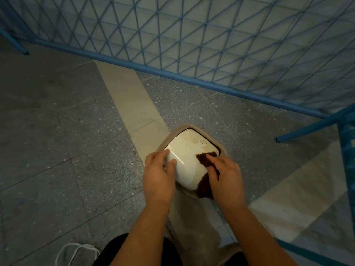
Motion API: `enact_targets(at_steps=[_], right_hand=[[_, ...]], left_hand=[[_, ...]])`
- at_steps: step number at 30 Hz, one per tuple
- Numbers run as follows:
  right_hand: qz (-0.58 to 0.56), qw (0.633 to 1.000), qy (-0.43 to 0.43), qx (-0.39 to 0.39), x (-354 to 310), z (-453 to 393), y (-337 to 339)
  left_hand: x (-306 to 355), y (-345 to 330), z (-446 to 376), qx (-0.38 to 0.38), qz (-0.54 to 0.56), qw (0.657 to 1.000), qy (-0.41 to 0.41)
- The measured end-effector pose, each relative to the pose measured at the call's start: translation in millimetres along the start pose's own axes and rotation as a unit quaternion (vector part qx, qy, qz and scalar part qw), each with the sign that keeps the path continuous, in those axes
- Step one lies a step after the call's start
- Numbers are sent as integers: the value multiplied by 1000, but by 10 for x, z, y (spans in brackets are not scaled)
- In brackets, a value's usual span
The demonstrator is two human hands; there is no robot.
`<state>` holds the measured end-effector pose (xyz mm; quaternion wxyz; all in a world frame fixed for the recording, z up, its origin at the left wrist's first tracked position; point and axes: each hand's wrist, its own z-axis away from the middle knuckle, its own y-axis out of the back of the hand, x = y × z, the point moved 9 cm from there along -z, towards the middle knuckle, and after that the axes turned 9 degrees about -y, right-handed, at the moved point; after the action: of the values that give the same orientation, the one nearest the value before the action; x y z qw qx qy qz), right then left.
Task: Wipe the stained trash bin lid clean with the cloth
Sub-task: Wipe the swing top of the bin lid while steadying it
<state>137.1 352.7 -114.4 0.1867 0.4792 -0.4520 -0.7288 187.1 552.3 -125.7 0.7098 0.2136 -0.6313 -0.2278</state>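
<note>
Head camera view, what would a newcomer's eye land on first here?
The white bin lid at lower centre, brownish stains on its far part. The left hand grips its left edge while the right hand holds a dark brown cloth on its right side. Behind stands a blue mesh fence.

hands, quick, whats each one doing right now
Left hand: closed, gripping the left edge of the lid.
Right hand: closed on the cloth, pressing it against the lid.
</note>
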Motion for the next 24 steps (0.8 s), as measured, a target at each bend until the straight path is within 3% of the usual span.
enact_targets(at_steps=[4,8,12,14,20,24], right_hand=[[-44,999,25,-10,-119,244,-81],[-11,995,98,-12,-106,209,-94],[-22,999,-26,-7,317,-72,-20],[-26,999,-28,-2,285,-3,-13],[-36,992,124,-12,-240,356,-111],[-70,998,-3,-4,133,-1,-83]], left_hand=[[87,-218,76,-74,-39,996,-23],[90,-281,-14,-108,-40,993,-33],[110,-330,-60,-132,-29,990,-41],[131,-338,-67,-125,-16,991,-45],[142,-299,-85,-119,4,992,-35],[119,-316,-92,-130,8,991,-29]])
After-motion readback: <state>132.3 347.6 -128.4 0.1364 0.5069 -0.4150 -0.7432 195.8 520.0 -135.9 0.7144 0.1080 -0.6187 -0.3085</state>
